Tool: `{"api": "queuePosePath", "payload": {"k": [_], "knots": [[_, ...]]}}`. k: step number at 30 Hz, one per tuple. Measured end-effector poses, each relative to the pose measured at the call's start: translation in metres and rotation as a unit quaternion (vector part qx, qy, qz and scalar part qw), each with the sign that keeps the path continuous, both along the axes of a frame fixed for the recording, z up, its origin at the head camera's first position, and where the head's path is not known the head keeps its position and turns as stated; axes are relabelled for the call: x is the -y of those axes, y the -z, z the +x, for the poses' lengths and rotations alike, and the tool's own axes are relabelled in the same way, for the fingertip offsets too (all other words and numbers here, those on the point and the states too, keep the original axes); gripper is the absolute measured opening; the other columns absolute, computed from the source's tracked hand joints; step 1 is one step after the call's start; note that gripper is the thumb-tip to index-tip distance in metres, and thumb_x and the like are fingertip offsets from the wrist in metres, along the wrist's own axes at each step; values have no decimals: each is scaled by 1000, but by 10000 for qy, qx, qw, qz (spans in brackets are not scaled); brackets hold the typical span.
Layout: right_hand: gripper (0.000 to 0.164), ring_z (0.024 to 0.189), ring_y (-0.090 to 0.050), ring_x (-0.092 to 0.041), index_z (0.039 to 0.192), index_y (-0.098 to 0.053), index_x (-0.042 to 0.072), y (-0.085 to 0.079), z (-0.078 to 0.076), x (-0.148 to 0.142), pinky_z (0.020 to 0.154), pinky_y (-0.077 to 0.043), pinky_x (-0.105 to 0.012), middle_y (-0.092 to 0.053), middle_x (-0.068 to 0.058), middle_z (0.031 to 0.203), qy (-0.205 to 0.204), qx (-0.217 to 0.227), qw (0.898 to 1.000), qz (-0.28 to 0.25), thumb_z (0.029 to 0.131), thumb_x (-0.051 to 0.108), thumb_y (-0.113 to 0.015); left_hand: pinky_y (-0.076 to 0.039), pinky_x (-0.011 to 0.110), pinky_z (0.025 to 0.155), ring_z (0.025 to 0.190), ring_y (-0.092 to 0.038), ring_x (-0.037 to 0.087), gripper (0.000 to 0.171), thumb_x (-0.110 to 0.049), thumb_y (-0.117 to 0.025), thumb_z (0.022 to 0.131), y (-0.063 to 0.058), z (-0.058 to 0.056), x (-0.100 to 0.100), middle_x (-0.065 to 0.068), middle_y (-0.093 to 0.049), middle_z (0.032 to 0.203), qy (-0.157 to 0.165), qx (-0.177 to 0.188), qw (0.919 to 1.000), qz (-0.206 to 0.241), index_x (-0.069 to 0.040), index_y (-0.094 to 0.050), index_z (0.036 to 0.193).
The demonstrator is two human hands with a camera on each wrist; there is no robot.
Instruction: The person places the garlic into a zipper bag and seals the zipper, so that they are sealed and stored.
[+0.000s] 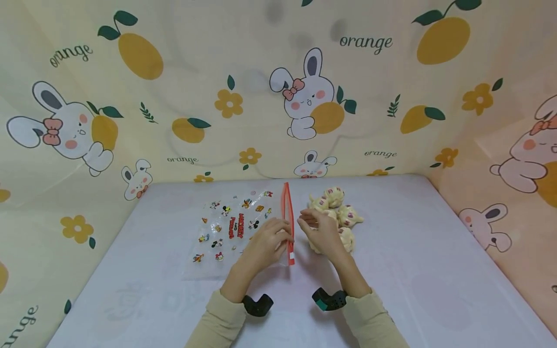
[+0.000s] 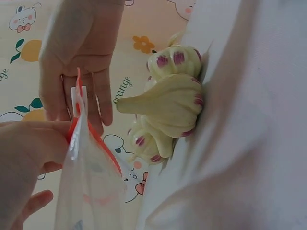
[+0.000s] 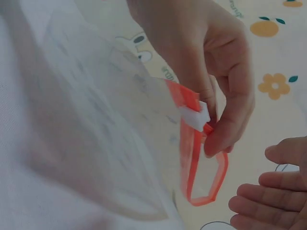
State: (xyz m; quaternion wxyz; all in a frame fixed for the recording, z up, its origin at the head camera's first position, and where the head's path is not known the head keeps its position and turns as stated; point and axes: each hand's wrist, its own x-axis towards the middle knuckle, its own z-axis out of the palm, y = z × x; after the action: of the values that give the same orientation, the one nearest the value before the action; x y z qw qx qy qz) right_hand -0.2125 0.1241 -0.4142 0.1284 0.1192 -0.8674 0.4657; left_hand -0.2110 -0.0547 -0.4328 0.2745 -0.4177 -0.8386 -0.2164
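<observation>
A clear zip bag (image 1: 237,241) printed with small cartoon figures lies on the table, its red zip edge (image 1: 285,193) facing right. My left hand (image 1: 265,241) pinches that edge between thumb and fingers, and the mouth gapes in the right wrist view. Close to the pinch sits a white slider (image 3: 195,116). Just right of the bag mouth, my right hand (image 1: 324,234) has its fingers extended and holds nothing visible. Behind and beside it lies a pile of several garlic bulbs (image 1: 348,215), cream with purple patches; the hand partly hides them. One long-necked garlic bulb (image 2: 168,105) shows clearly in the left wrist view.
A white cloth covers the table (image 1: 413,270). Behind it and along both sides hangs a curtain (image 1: 243,43) printed with rabbits and oranges. Each wrist wears a black device, the left one (image 1: 258,305) and the right one (image 1: 329,299).
</observation>
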Motion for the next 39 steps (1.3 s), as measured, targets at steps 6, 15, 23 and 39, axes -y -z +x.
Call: {"api": "queuePosePath", "payload": {"k": [6, 15, 23, 39], "knots": [[26, 95, -70, -33, 110, -65, -5, 1, 0, 1, 83, -60, -40, -72, -21, 102, 55, 112, 9999, -25, 91, 12, -65, -49, 33, 104, 109, -62, 18, 11, -1, -72, 79, -4, 3, 0, 0, -70, 96, -174, 186, 9997, -45, -11, -75, 83], [25, 94, -70, -35, 109, -65, -7, 2, 0, 1, 81, -60, -43, -72, -24, 101, 157, 141, 9997, -129, 89, 9, -66, -52, 33, 99, 105, -63, 17, 13, -2, -73, 78, -13, 1, -3, -1, -70, 95, -200, 5, 9998, 75, -13, -74, 83], [28, 97, -70, -36, 111, -65, -7, 2, 0, 2, 82, -60, -41, -71, -25, 105, 236, 251, 9993, -169, 87, 7, -68, -51, 34, 102, 103, -63, 16, 13, -2, -72, 78, -18, 2, -3, -2, -69, 96, -246, -21, 9997, 11, -13, -75, 83], [26, 90, -72, -36, 108, -68, -6, 0, 2, 5, 76, -61, -41, -73, -24, 98, 351, 290, 9989, -76, 88, 10, -68, -47, 38, 108, 106, -64, 16, 13, -2, -72, 79, -25, 8, -1, -2, -69, 95, -177, -219, 9996, 44, -14, -75, 84]]}}
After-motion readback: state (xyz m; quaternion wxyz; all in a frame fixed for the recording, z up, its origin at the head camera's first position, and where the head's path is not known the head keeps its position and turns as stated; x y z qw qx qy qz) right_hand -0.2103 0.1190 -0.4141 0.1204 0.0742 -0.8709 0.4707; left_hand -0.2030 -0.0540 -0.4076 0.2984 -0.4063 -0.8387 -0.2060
